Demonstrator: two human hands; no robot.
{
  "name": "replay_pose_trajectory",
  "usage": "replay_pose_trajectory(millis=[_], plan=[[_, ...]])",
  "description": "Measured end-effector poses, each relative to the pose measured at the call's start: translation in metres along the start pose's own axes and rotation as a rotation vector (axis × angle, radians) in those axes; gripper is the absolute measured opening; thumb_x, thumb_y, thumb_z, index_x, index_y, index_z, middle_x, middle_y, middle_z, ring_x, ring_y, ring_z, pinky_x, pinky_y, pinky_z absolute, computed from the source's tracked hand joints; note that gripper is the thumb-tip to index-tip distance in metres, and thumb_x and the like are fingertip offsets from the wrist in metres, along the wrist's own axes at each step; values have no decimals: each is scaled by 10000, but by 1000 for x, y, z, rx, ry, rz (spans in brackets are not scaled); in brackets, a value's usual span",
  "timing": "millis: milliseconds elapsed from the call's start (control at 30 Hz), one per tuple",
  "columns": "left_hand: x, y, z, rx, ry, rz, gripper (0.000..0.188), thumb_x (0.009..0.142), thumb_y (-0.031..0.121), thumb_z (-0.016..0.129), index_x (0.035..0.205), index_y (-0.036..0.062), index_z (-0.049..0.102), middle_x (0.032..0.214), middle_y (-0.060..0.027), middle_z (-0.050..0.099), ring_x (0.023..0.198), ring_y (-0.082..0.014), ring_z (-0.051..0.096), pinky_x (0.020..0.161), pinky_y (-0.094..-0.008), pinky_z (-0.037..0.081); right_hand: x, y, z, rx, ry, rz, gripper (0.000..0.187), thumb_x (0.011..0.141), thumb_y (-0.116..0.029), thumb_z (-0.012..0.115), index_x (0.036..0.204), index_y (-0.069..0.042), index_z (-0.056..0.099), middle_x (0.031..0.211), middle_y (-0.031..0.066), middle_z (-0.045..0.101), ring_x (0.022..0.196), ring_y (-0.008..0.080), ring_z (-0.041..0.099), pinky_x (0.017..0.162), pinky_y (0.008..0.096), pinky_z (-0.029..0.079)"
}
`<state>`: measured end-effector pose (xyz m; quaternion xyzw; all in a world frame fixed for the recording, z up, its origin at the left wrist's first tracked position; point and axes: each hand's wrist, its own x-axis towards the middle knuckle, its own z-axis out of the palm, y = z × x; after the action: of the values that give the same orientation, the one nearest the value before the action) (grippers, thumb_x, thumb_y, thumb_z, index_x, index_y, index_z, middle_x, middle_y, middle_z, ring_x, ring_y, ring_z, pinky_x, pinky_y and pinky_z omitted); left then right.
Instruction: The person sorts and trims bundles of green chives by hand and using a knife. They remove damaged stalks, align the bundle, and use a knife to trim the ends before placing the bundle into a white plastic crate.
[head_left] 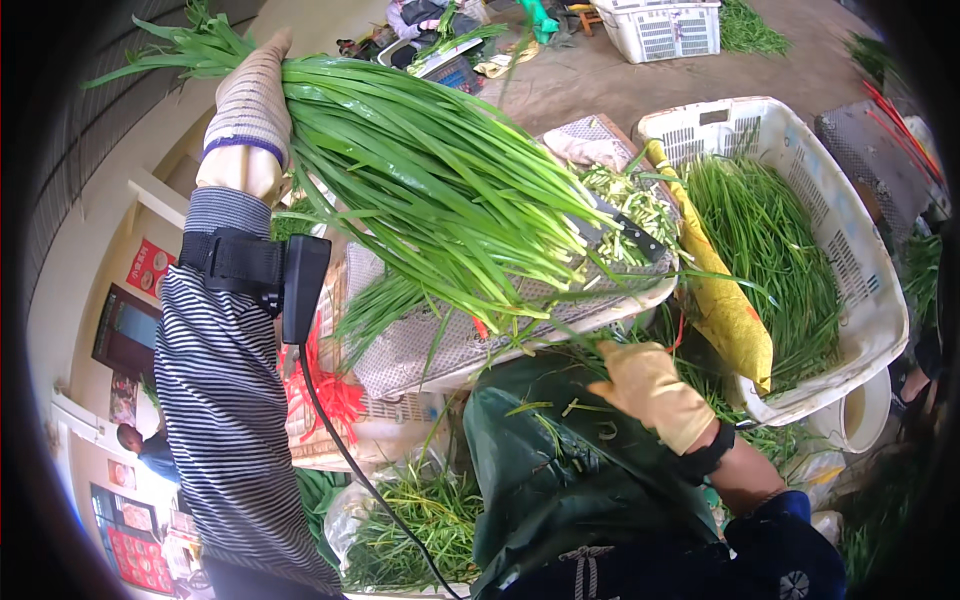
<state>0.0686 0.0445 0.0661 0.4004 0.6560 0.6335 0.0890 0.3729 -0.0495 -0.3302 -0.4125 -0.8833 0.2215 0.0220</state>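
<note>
A gloved left hand at ten o'clock is clutching a bunch of green leaves fanning across eleven; the gloved right hand, well apart at four, is hovering near a green apron, its grip impossible to tell, while a white crate is standing at three.

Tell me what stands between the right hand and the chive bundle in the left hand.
In the picture, the near edge of the tray and loose leaves lie between the right hand and the chive bundle in the left hand. The knife on the tray is beside the bundle, not in that gap.
</note>
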Motion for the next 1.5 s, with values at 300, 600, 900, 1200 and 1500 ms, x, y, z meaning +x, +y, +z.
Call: replay_pose_trajectory(millis=[300, 600, 900, 1200, 1500], plan=[[-18, 9, 13, -81, -78, -24, 428, 968, 415, 704, 1170, 40, 660, 989, -134, 726, 829, -277, 698, 802, -440, 601, 103, -79, -3, 1848, 13, -370, 608, 920, -285, 800, 1398, 9, 566, 1127, 100, 727, 979, 153, 646, 887, 288, 497], [-17, 8, 6, -63, -45, -16, 435, 935, 401, 748, 1140, 26, 666, 908, -114, 722, 745, -255, 700, 710, -402, 603, 48, -19, -28, 2006, -155, -273, 553, 989, -322, 711, 1451, -89, 519, 872, 22, 642, 593, 60, 454, 490, 208, 321], [10, -10, -34, -82, -27, -41, 377, 952, 414, 727, 1034, 51, 670, 839, -97, 699, 702, -251, 682, 709, -395, 589, -47, 50, -12, 697, -252, 207, 508, 988, -494, 657, 1268, -71, 696, 746, 76, 688, 670, 200, 648, 673, 356, 516], [11, -14, -66, -169, -133, -104, 364, 928, 408, 751, 1001, 58, 683, 859, -98, 717, 753, -246, 706, 711, -391, 609, 47, 4, -95, 700, 583, -329, 821, 815, -59, 787, 1530, -77, 384, 1237, 200, 637, 1101, 337, 664, 925, 385, 555], [-1, 7, -87, -130, -79, 18, 526, 924, 415, 750, 1240, 4, 659, 1049, -123, 715, 936, -250, 687, 851, -372, 578, 71, -16, 7, 244, 99, -273, 372, 905, -200, 641, 1255, -87, 698, 1007, 181, 748, 952, 349, 723, 814, 459, 568]])
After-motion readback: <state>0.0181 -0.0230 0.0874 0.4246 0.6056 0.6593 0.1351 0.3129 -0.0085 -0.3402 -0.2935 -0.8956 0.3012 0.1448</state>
